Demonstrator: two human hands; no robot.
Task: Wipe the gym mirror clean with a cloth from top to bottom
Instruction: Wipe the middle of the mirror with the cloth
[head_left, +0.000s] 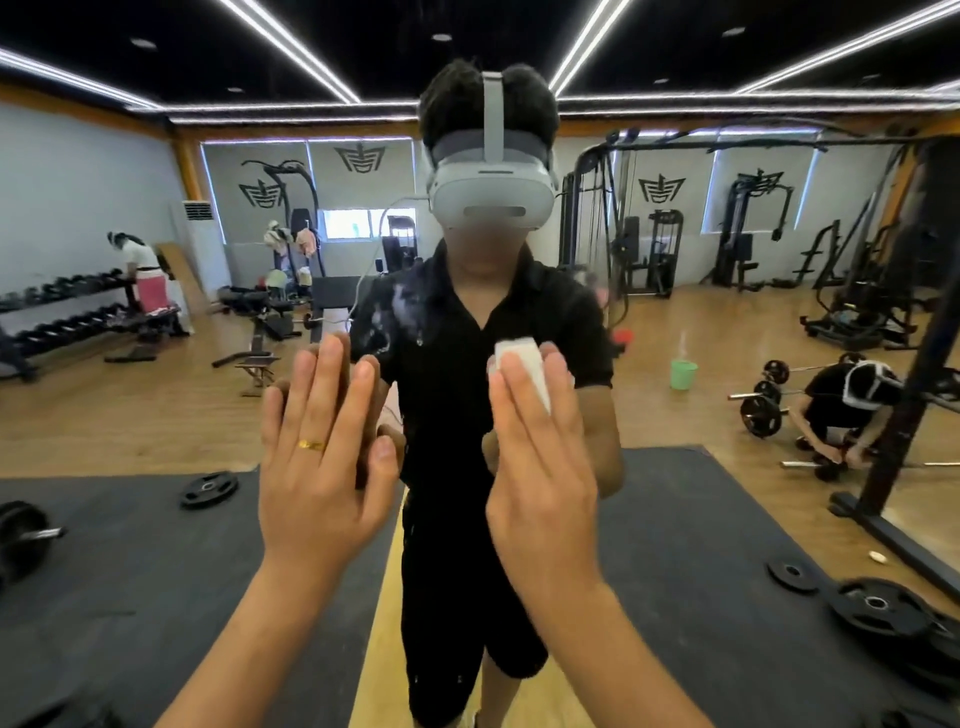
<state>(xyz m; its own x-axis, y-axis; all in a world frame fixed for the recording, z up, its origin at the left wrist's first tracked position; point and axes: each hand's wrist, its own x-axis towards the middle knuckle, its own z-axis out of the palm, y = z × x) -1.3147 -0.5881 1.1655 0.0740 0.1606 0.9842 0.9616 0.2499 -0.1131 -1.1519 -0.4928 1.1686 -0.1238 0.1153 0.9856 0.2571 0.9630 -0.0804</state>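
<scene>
The left hand (317, 467) is up on the mirror (675, 270), flat. Its fingers are straight & close together. The tips touch the glass right where they meet their own copy in it. This grip is wide open & holds nothing. A gold ring (311, 445) sits on one finger.

The right hand (540, 467) is up too, just beside the left one but not touching it. Its fingers are straight & lie flat over a white cloth (522, 358), pushing it on the glass. So this grip is open too: not curled round the cloth, only pressing it. I can't tell what the thumb does.

The cloth is small, white & folded into a thick pad. Most of it hides under the fingers. The top edge & one corner stick out above the fingertips. It sits near the middle of the mirror, approx. at chest height of the person I see in the glass.

The mirror is big & fills the wall in front. It has a wet white smear (402, 317) up & left of the cloth, just above the left fingertips. A few tiny white dots show lower down, by the legs in the glass.

Also in the glass: a gray headset (491, 197) on the person's head, a green bucket (683, 374) on the wood floor, a black mat (130, 571) w/ a round weight plate (209, 488) on it, & gym machines at the back.
</scene>
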